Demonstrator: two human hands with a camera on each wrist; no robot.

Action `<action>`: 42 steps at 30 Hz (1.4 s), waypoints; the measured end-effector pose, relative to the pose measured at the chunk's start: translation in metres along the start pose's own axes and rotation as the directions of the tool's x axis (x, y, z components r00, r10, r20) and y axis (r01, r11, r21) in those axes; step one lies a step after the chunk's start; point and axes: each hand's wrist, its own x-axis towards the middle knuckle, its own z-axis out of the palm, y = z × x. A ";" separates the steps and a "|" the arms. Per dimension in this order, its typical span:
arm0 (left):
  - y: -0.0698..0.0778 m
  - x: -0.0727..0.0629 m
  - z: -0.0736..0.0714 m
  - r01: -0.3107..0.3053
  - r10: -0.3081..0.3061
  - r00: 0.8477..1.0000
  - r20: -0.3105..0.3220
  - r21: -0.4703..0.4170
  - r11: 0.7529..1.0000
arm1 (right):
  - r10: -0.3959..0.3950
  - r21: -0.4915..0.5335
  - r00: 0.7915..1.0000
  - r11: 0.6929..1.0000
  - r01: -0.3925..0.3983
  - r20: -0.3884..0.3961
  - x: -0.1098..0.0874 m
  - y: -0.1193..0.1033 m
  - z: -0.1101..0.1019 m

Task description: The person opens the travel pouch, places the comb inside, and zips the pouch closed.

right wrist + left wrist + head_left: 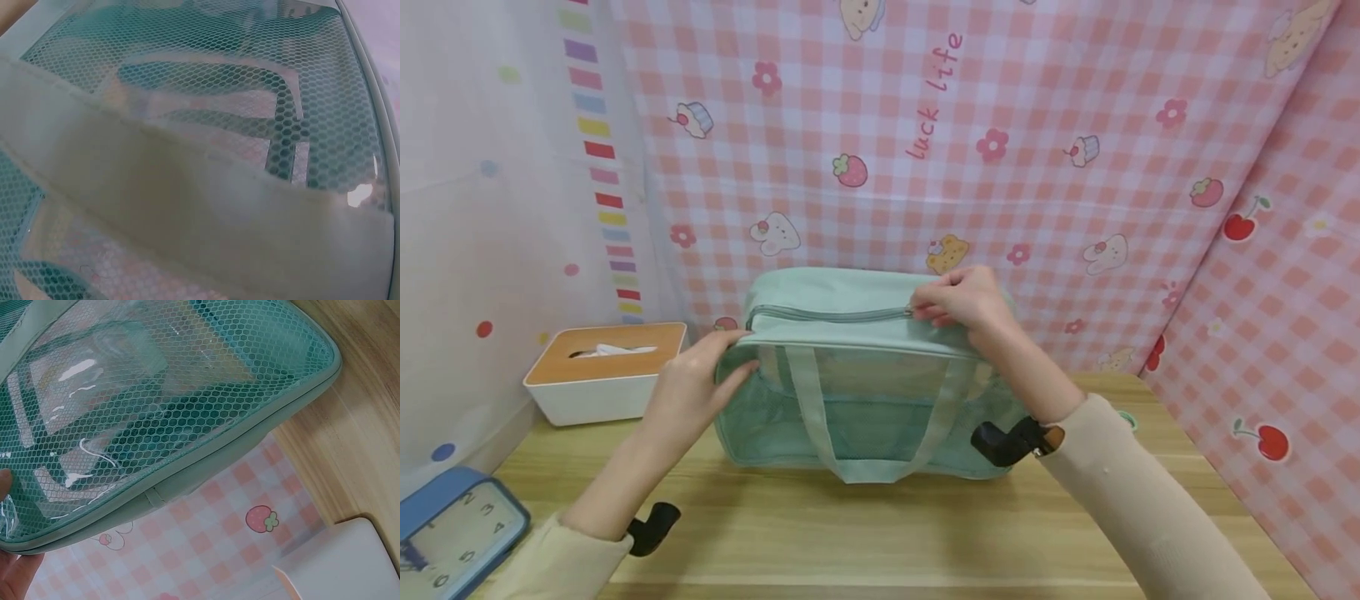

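Left hand point(700, 375) grips the top left corner of the green bag point(876, 429); right hand point(966, 300) pinches at the zipper point(835, 317), right of centre. Bag upright, far middle of table point(880, 533). Possible fault: slack fabric catching in the zipper. Left-wrist view resolves honeycomb mesh point(206, 412); only head view includes the blue clock point(471, 533), near left.

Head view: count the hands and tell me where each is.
2: the left hand holds the mint bag at its top left corner; the right hand is at the zipper on top.
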 end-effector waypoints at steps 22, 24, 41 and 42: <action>0.000 0.000 0.000 0.002 -0.002 1.000 0.008 0.008 1.000 | -0.039 -0.034 0.997 0.999 0.041 0.062 0.003 -0.010 0.036; 0.000 0.000 0.000 0.001 -0.001 1.000 0.006 0.007 1.000 | -0.048 -0.046 0.996 0.998 0.051 0.070 0.004 -0.011 0.041; -0.001 -0.001 0.000 0.010 -0.010 1.000 0.015 0.005 1.000 | -0.043 -0.061 0.993 0.997 0.050 0.114 0.007 -0.023 0.070; -0.001 -0.001 0.000 0.012 -0.012 1.000 0.014 0.004 1.000 | -0.048 -0.060 0.992 0.997 0.055 0.116 0.007 -0.024 0.072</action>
